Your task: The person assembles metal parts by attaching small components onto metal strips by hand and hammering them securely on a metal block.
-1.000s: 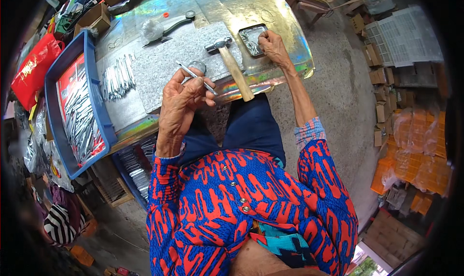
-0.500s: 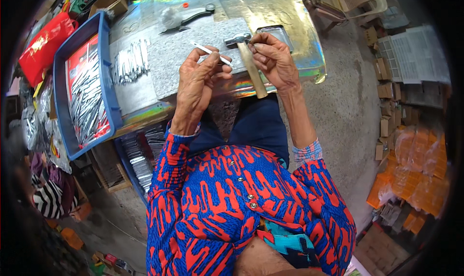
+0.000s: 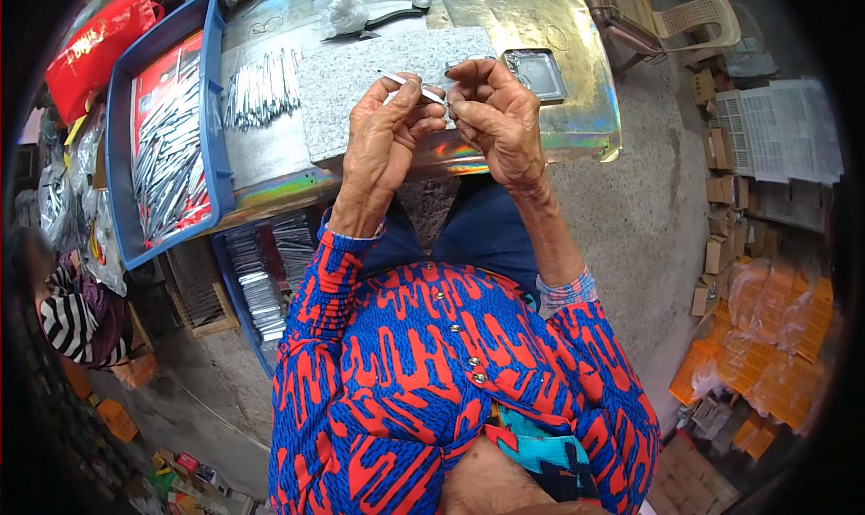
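Observation:
My left hand (image 3: 386, 127) is closed around a slim silver-white rod (image 3: 416, 88), held at a slant above the front of the table. Close to the rod's right end, the fingertips of my right hand (image 3: 501, 123) are pinched together. Whatever they grip is too small to make out. Below both hands lies a speckled grey slab (image 3: 347, 100). The hammer on it is almost wholly covered by my right hand. Left of the slab, many similar slim metal rods (image 3: 262, 90) lie in a row. More fill a blue tray (image 3: 219, 118) in a loose heap.
Behind the slab lies a black-handled tool (image 3: 396, 15) beside a clear plastic bundle (image 3: 346, 16). A small dark-rimmed tray (image 3: 535, 73) sits at the right. Under the table is another bin of rods (image 3: 261, 290). At far left is a person in striped clothing (image 3: 70, 321).
My right hand has moved left and turned inward, bringing its fingertips to the rod's end. It now covers the hammer, whose handle showed before. The view has shifted slightly.

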`<state>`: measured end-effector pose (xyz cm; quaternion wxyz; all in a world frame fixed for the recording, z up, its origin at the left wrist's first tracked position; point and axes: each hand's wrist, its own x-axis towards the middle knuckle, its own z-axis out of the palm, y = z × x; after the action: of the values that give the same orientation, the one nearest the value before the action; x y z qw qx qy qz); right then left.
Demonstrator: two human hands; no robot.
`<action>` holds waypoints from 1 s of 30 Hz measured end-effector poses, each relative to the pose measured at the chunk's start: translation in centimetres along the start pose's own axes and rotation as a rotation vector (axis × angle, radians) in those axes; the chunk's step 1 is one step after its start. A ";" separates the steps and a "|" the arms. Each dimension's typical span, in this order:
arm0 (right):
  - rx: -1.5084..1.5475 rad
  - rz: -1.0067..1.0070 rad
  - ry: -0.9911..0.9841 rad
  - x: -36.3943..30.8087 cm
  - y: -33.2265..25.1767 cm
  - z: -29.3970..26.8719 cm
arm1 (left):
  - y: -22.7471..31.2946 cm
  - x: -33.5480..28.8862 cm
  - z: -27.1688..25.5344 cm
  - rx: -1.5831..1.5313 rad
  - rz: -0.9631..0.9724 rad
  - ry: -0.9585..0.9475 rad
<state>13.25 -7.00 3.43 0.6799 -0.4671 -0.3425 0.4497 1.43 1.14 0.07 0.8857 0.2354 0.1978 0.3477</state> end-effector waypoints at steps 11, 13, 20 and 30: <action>0.006 -0.108 0.033 0.5 -0.3 -0.4 | 1.4 -2.0 0.1 1.024 0.251 -0.086; 0.014 -0.117 0.030 0.5 -0.3 -0.4 | 1.4 -2.2 -0.3 1.062 0.265 -0.126; 0.091 0.057 -0.008 0.3 0.7 -1.2 | 2.3 -2.8 0.0 1.081 0.213 -0.101; 0.558 0.274 -0.158 0.0 2.2 -2.6 | 1.8 -3.4 1.0 0.785 0.331 0.097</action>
<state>14.86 -7.47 0.47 0.6863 -0.2680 -0.1914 0.6485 -1.27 -0.39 2.55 0.6510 0.5667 0.3160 0.3941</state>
